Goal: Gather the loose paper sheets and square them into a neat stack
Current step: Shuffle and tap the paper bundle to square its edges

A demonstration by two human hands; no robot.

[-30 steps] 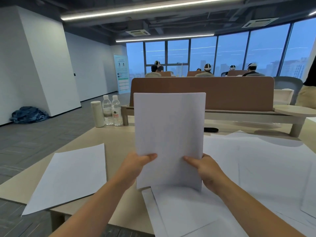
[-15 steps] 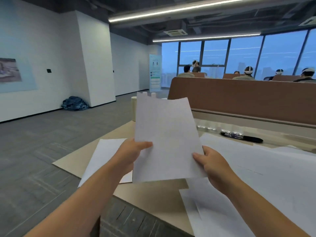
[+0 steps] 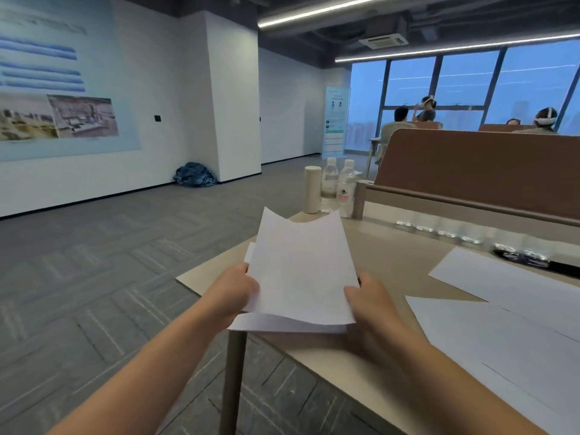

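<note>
Left hand (image 3: 232, 293) grips the left edge of the held sheets (image 3: 301, 271), thumb on top, fingers underneath & out of sight. Right hand (image 3: 373, 312) pinches the near right corner the same way. Both are clamped on paper. The bundle hangs low over the left corner of the table (image 3: 392, 255), tilted away from the person, w/ the far corners curling up. Another sheet edge shows below & left of it; can't tell whether that one is in the grip or lying on the tabletop.

Step in hand, prob.: bring the bundle down at that corner & take the lower sheet in. To do it well the person should lower the bundle flat, edges approx parallel to the sheet beneath, slide fingers under & lift all together. Then stand the lot on one edge & tap it on bare wood to square it. Grip should go loose while tapping, else sheets can't settle. Thin paper flops, so it needs support from both sides. Loose sheets (image 3: 502, 334) at the right, well apart from the hands, are yet to be collected.
</note>
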